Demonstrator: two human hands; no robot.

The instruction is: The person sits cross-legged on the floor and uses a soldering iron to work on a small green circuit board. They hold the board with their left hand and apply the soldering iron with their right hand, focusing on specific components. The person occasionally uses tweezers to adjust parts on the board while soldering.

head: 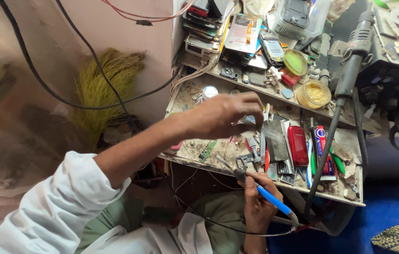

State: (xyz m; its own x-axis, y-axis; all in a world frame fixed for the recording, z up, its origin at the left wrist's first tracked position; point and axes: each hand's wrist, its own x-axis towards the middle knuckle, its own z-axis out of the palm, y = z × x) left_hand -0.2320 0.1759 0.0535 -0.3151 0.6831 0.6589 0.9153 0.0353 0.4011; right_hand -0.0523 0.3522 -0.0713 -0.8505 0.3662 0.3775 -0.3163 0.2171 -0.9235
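Note:
My left hand [223, 115] reaches out over the cluttered workbench [187, 94], its fingers pinched on a small part that I cannot make out. Low at the bench's front edge, my right hand [257, 200] grips a blue-handled soldering iron [270, 197], whose metal tip points up and left toward the bench. A small green circuit board [207, 150] lies on the bench below my left wrist. Tweezers and small tools [256, 146] lie just right of it.
A red phone [297, 145] and a tube [320, 141] lie at the bench's right. Stacked phones [206, 21] and a round tin of yellow paste [315, 93] sit on the upper shelf. A hot-air wand [353, 56] with a thick hose hangs down the right side. A broom [103, 87] leans at left.

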